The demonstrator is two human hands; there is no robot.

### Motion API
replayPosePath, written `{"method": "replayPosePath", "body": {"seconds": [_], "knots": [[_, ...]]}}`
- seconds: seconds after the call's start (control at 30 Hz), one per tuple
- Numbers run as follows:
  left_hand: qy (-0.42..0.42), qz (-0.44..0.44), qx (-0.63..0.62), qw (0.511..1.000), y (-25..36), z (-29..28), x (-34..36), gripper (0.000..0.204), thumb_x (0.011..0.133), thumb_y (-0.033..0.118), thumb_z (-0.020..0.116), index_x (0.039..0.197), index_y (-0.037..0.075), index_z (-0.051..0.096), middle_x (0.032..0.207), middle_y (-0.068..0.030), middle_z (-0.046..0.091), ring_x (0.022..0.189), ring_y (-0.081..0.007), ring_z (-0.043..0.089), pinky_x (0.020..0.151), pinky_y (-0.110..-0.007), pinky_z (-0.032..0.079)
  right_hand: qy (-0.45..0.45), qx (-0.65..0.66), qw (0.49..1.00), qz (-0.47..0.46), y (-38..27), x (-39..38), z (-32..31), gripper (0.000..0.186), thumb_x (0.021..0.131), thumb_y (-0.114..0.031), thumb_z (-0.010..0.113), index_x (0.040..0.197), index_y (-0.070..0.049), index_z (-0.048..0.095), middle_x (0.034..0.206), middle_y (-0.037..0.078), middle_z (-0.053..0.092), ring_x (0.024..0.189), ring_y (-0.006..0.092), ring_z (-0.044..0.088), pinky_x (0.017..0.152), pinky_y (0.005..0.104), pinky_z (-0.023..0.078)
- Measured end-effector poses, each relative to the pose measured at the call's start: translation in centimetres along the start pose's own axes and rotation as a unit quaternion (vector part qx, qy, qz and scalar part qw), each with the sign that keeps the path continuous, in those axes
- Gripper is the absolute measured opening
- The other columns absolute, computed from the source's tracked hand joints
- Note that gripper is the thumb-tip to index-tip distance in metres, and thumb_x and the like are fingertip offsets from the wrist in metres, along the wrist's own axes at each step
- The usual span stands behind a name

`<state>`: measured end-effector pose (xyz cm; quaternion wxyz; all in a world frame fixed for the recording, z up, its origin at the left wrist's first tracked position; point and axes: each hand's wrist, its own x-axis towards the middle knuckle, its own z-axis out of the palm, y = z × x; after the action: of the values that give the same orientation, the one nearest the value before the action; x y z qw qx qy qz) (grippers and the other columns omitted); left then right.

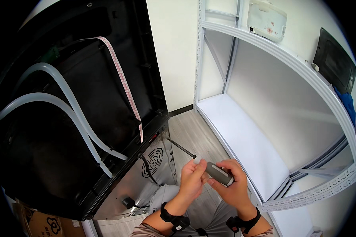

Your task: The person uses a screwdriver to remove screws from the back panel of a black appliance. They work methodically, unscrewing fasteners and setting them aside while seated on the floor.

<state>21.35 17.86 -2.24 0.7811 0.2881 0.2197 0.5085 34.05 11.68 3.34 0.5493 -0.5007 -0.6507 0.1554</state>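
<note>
A grey-handled screwdriver [216,172] with a long dark shaft is held between my two hands. My right hand [234,185] grips the back end of its handle. The fingers of my left hand [192,178] pinch it near the whitish collar [197,160] in front of the handle. The shaft points up and left, and its tip is at the edge of the metal panel [124,189] of a large appliance. I cannot tell whether the tip sits in a screw. Round vent slots [152,162] are cut in this panel, left of the shaft.
The appliance's black panel [87,134] fills the left side, with two pale hoses [61,85] and a red-and-white ribbon cable [120,75]. A white metal shelf rack [241,138] stands right. Below the panel are a black plug [128,202] and a cardboard box [47,225].
</note>
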Motion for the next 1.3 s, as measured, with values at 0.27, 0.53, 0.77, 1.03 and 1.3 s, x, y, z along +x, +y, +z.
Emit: {"method": "replayPosePath", "body": {"seconds": [0.27,0.53,0.77,1.03,1.3], "knots": [[-0.079,0.005,-0.091,0.993,0.9,0.2,-0.8,0.035,0.102,0.031,0.051,0.111,-0.003,0.056,0.064,0.0049,0.044,0.053,-0.005,0.032,0.051,-0.022,0.029,-0.045,0.135,0.958,0.248,-0.5,-0.9,-0.5,0.036,0.079,-0.01,0.077,0.109,0.001,0.061,0.093,0.01,0.065,0.077,0.0138,0.061,0.068,0.0267,0.048],[-0.041,0.023,-0.039,0.998,-0.1,-0.6,-0.6,0.021,0.101,0.025,0.055,0.091,0.006,0.052,0.063,0.0066,0.034,0.054,-0.0053,0.027,0.051,-0.023,0.024,-0.031,0.007,0.999,-0.006,-0.6,-0.5,-0.2,0.039,0.074,-0.007,0.079,0.11,-0.005,0.064,0.098,0.011,0.056,0.085,0.0201,0.059,0.07,0.0295,0.049],[-0.083,0.023,-0.064,0.994,1.0,-0.2,-1.1,0.025,0.101,0.027,0.054,0.098,0.002,0.057,0.063,0.0063,0.035,0.054,-0.0052,0.027,0.051,-0.024,0.024,-0.013,0.141,0.986,0.093,-0.9,-0.5,0.0,0.041,0.08,-0.015,0.077,0.115,-0.002,0.061,0.102,0.012,0.057,0.085,0.0177,0.059,0.068,0.0297,0.049],[-0.114,-0.003,-0.063,0.991,1.4,-0.5,-0.7,0.029,0.101,0.023,0.052,0.116,-0.002,0.057,0.064,0.0065,0.036,0.055,-0.0046,0.029,0.052,-0.023,0.024,-0.034,0.081,0.992,0.092,-0.8,-0.2,-0.2,0.034,0.082,-0.009,0.074,0.113,0.0,0.063,0.096,0.01,0.064,0.086,0.0177,0.063,0.07,0.0292,0.05],[-0.073,0.0,-0.01,0.997,0.7,-0.5,0.1,0.025,0.102,0.024,0.051,0.107,0.001,0.057,0.062,0.0066,0.038,0.051,-0.0048,0.027,0.05,-0.024,0.022,-0.014,0.017,1.0,-0.015,0.4,-0.1,0.0,0.039,0.076,-0.002,0.075,0.112,-0.001,0.063,0.108,0.009,0.059,0.089,0.0176,0.06,0.076,0.0283,0.049]]}}
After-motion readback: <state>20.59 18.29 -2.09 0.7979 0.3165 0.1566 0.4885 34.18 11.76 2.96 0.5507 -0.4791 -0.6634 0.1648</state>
